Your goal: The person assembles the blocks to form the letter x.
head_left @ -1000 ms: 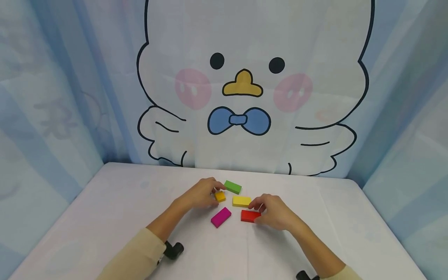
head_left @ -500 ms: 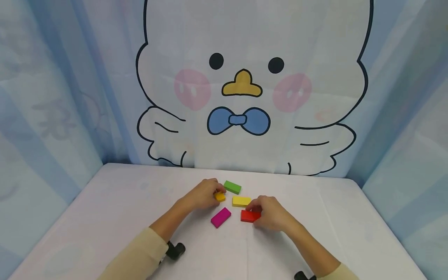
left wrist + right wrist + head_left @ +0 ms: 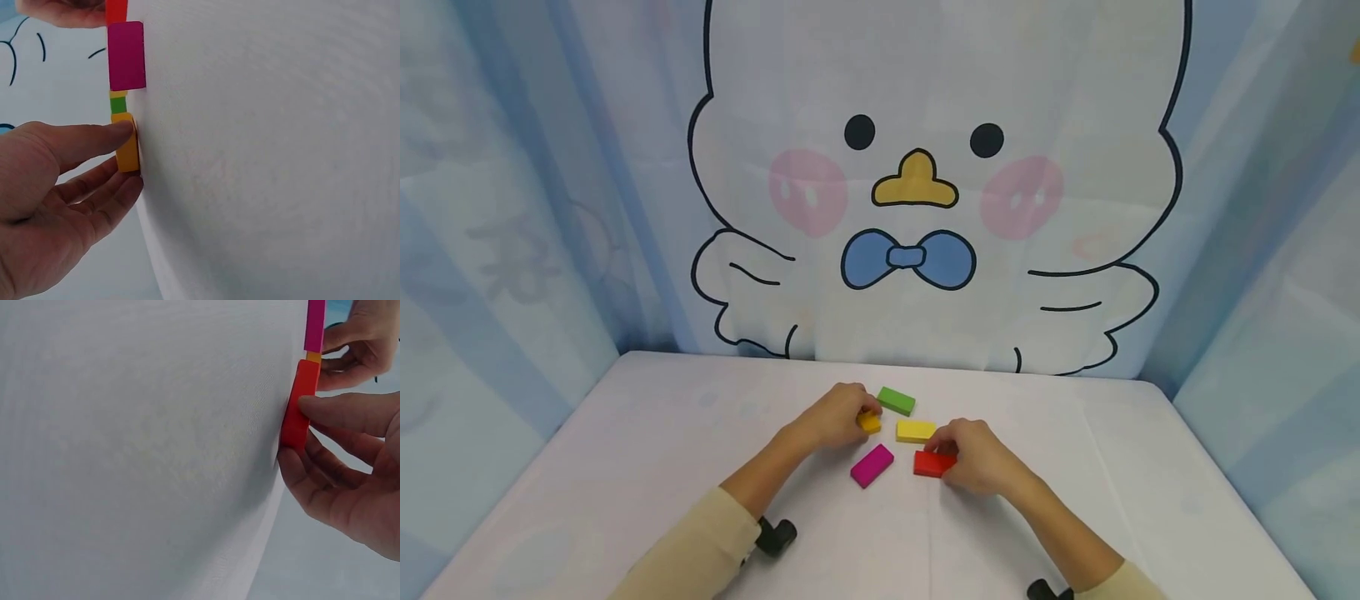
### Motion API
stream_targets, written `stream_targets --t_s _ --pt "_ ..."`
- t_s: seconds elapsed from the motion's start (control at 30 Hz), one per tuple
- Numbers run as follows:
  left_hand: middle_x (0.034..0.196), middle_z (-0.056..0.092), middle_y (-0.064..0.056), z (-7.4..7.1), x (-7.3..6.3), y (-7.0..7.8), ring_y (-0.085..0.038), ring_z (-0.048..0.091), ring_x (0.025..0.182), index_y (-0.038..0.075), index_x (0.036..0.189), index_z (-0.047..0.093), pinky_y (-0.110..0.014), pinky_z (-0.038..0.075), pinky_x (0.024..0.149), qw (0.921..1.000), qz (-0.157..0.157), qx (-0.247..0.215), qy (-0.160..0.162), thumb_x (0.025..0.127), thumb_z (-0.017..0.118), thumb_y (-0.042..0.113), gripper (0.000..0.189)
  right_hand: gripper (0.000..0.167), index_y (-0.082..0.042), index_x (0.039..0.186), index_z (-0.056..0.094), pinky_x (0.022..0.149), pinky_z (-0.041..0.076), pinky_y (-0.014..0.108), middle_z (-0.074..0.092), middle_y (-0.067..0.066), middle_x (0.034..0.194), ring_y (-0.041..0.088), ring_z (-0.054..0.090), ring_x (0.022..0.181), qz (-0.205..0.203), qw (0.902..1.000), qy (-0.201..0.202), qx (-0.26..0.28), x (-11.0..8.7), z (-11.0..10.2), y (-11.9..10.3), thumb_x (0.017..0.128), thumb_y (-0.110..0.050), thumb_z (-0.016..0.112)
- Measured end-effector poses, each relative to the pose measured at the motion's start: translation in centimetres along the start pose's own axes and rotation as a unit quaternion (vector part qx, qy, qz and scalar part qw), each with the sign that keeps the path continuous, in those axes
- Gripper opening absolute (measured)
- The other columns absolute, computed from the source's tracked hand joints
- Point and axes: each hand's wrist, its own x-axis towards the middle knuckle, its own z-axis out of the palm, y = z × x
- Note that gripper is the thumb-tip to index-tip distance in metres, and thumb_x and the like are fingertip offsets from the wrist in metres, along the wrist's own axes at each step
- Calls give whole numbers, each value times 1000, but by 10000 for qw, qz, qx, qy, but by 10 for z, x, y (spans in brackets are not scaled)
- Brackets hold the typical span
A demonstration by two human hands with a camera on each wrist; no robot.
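Note:
My left hand pinches a small orange block between thumb and fingers; in the left wrist view the thumb lies on the near face of this orange block. The right hand holds the right end of a red block, its thumb on the near side and fingers behind. Both blocks are close against the white tabletop. Just behind the red block lies a yellow block, near the right fingertips. A green block sits beyond the left fingertips. Between the hands, nearer to me, a magenta block lies at a slant.
The white cloth-covered table runs back to a hanging curtain printed with a cartoon bird. More blue curtain encloses the sides. A black camera mount sticks out at the left wrist.
The left fingers have come down around the orange block. The right fingers have moved slightly left, from beside the yellow block to over the red one. The blocks stay in place.

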Motion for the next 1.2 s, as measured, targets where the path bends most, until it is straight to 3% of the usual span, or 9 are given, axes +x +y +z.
stream_targets --t_s 0.7,1.0,1.2 --pt "102 64 -1 -11 -16 11 -19 64 99 7 120 77 -32 61 90 9996 172 -242 24 86 84 4 34 37 -16 112 79 93 59 42 67 -1 101 19 59 98 261 9996 129 36 -4 -8 -1 79 2 84" --pt "106 63 -1 -15 -34 31 -18 64 97 7 118 78 -28 63 83 9985 143 -513 -95 85 83 0 34 37 -18 109 80 91 59 40 69 -3 102 17 60 96 116 9997 209 80 -7 -15 4 79 3 84" --pt "117 66 -2 -12 -44 43 -16 65 99 10 117 78 -29 63 85 9988 50 -473 -103 85 84 3 33 36 -19 106 81 90 59 38 70 -4 100 16 61 94 -66 9996 268 86 -13 -21 6 80 5 82"
